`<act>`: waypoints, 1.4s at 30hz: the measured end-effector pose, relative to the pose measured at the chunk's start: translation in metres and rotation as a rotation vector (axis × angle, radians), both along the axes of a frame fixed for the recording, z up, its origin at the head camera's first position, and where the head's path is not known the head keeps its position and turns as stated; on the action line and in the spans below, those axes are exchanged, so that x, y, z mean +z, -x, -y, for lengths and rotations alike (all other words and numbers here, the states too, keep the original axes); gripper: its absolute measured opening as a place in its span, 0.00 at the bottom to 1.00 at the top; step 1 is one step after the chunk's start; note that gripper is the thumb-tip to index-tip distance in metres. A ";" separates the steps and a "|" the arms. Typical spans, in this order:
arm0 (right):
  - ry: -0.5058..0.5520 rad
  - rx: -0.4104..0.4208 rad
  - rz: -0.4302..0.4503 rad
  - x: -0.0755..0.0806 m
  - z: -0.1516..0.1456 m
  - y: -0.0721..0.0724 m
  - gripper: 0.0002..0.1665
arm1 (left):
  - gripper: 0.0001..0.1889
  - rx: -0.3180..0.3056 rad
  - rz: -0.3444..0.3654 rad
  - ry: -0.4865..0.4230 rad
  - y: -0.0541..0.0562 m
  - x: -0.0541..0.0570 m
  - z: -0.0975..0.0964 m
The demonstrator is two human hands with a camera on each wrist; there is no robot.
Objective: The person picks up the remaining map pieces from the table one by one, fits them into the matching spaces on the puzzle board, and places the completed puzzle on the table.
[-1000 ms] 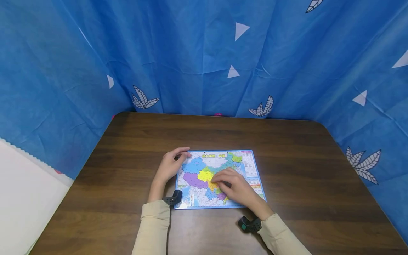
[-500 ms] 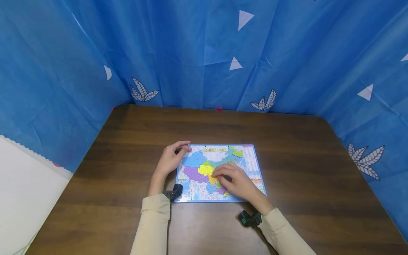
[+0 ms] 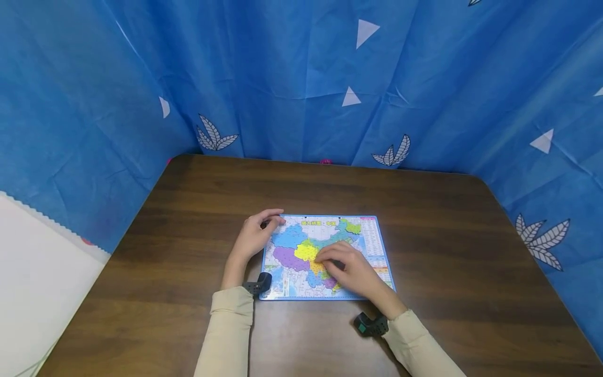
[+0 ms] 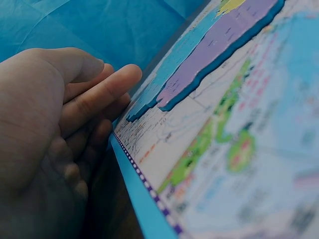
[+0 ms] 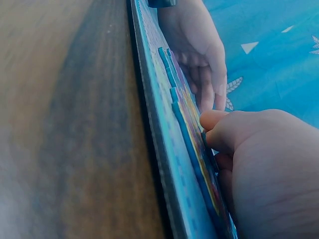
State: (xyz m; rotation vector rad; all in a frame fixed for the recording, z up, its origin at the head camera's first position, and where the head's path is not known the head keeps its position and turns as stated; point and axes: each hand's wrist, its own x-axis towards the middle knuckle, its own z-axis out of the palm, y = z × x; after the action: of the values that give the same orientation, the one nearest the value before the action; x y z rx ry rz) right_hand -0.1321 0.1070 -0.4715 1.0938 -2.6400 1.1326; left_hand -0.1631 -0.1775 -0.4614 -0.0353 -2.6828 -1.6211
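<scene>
A map puzzle board (image 3: 301, 285) with a blue rim lies flat on the table, bearing raised coloured pieces. Among them are a blue piece (image 3: 288, 237), a purple piece (image 3: 288, 257), a yellow piece (image 3: 305, 251) and an orange piece (image 3: 316, 267). My right hand (image 3: 348, 266) is over the map's middle; in the right wrist view its thumb and finger pinch a thin, dark-edged puzzle piece (image 5: 208, 147), mostly hidden. At the board's upper left corner rests my left hand (image 3: 252, 236), its fingers (image 4: 97, 97) loosely bent by the edge and holding nothing.
The brown wooden table (image 3: 443, 251) extends on all sides of the board. Blue curtains (image 3: 282, 78) hang behind and beside it. A white surface (image 3: 42, 283) is at the left. Each wrist wears a black camera, such as the right wrist camera (image 3: 371, 324).
The head view has tilted slightly, shifting the whole scene upward in the picture. Both hands keep nearly the same places on the board.
</scene>
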 end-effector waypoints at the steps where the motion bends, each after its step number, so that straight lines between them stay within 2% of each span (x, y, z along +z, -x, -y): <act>1: -0.006 -0.005 0.010 0.000 0.000 0.000 0.11 | 0.18 0.001 0.002 0.001 0.000 0.000 0.000; 9: -0.030 -0.033 0.056 0.001 0.002 -0.001 0.11 | 0.18 0.004 -0.006 0.011 0.000 -0.002 0.001; 19: -0.002 -0.011 0.023 0.000 0.001 -0.001 0.11 | 0.17 -0.005 -0.049 0.012 -0.001 0.001 -0.001; 42: -0.017 -0.021 0.041 -0.001 0.000 -0.001 0.11 | 0.17 -0.001 -0.038 0.010 -0.002 0.000 -0.001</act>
State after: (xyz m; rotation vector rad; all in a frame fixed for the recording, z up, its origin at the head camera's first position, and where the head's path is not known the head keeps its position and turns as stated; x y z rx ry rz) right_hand -0.1313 0.1074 -0.4727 1.0539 -2.6905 1.1436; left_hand -0.1614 -0.1762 -0.4614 -0.0676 -2.6634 -1.5903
